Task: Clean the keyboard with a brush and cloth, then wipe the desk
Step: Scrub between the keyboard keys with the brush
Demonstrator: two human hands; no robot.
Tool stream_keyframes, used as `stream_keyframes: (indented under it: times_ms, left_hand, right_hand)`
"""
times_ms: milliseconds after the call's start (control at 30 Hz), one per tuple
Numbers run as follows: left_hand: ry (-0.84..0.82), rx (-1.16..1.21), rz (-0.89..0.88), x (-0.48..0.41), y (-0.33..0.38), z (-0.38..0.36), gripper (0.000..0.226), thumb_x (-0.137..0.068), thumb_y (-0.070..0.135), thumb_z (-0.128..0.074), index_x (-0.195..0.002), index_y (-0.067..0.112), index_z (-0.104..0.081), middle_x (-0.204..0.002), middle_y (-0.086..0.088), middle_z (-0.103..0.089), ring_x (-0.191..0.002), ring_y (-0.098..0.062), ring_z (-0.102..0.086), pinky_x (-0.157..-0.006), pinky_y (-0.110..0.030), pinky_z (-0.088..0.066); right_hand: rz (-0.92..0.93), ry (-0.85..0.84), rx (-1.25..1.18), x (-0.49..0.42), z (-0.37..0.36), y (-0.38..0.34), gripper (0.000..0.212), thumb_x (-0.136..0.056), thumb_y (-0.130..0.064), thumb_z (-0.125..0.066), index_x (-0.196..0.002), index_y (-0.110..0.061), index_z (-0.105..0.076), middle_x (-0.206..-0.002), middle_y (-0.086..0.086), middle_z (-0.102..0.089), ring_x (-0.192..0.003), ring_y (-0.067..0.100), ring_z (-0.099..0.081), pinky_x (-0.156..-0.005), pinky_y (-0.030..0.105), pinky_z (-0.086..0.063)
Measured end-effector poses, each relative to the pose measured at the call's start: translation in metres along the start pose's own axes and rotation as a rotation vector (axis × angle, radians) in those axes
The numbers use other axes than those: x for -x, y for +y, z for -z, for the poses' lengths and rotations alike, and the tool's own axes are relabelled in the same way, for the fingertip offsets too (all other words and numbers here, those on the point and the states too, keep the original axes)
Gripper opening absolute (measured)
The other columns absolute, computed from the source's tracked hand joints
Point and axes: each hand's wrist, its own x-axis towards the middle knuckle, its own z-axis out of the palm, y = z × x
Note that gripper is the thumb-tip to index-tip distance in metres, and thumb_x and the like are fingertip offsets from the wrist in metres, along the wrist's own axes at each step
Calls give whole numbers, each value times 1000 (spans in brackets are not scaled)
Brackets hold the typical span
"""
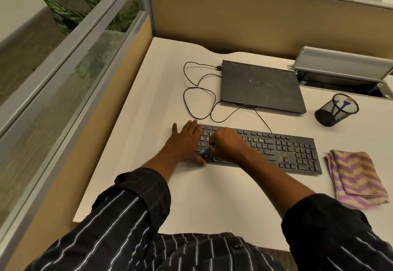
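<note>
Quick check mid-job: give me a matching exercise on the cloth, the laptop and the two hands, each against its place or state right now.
Things:
1. cloth
2. laptop
3. left hand
4. right hand

Places or states:
A. lies flat on the left end of the keyboard
B. folded on the desk, right of the keyboard
C. holds a small blue brush over the keys
D. closed, behind the keyboard

Pairs: 1-B, 2-D, 3-A, 4-C.
</note>
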Motion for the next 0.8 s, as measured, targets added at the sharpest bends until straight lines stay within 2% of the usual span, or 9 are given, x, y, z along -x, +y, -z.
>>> stream_keyframes:
  times_ms: [133,300,433,600,800]
  left_hand:
    - [-17,2,-7,2,-7,0,140,-67,81,-68,-159,10,11,-168,-7,13,-155,-23,11,-122,-61,-1]
    - [-26,-1,-37,1,-13,3,140,-66,77,-73,-159,13,10,-168,-5,12,-155,-23,10,-122,-59,-1]
    - [-20,-14,-54,2,-22,2,140,-65,77,-74,-159,15,9,-169,-5,10,-155,-25,8,-122,-58,-3]
    - [-11,-21,-71,4,-30,2,139,-67,78,-72,-159,14,10,-169,-4,10,-155,-25,8,-123,-57,-3]
    - [-21,-15,-94,4,-34,3,135,-71,76,-71,-159,15,11,-169,-4,11,-155,-25,10,-123,-57,-2]
  right_hand:
    - [15,102,-35,-5,-1,-1,22,-89,-14,-55,-73,-6,-67,-68,7,-64,-61,20,-59,-63,40,-55]
    - [-28,31,-17,-2,1,-5,19,-91,-16,-57,-76,-9,-65,-71,4,-61,-64,17,-59,-63,33,-53]
    - [-92,123,-56,-2,1,-5,21,-91,-16,-56,-74,-8,-66,-70,7,-63,-61,17,-57,-60,32,-51]
    - [-184,129,-93,-5,-2,-18,21,-93,-22,-59,-84,-4,-67,-77,9,-64,-70,21,-61,-68,36,-56]
    - [-132,114,-48,-12,-10,-39,23,-94,-20,-56,-85,-4,-69,-77,10,-62,-70,23,-61,-68,35,-54]
